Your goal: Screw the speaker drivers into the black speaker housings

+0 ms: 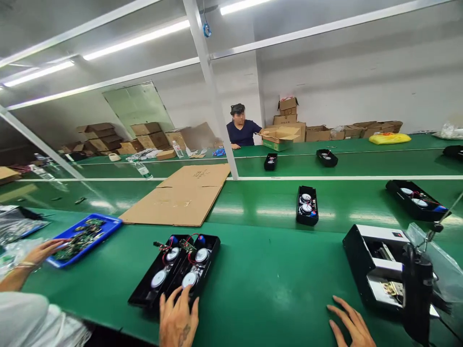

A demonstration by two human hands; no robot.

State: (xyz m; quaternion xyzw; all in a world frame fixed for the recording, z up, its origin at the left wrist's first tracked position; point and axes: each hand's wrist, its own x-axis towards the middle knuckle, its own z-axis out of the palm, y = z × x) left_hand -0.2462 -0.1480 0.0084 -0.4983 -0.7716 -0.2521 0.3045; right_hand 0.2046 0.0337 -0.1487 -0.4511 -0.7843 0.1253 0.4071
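Note:
Two black speaker housings [155, 279] [207, 260] lie side by side on the green bench, each with round silver speakers, red wires and a small circuit board at the far end. My left hand [179, 313] rests on the near end of the right-hand housing, its fingers apart, their tips close to the nearest speaker. To the right, my right hand [350, 320] hovers at the bench's near edge with spread fingers and nothing in it. Just beyond it stands a black-and-white machine [383, 265] with an open top.
At left, another person's hand [43, 250] touches circuit boards in a blue tray [115, 222]. Flattened cardboard [181, 202] lies behind the housings. More speaker housings [307, 206] [412, 200] sit on the green belt. A co-worker [241, 132] sits across, beside a carton [280, 137].

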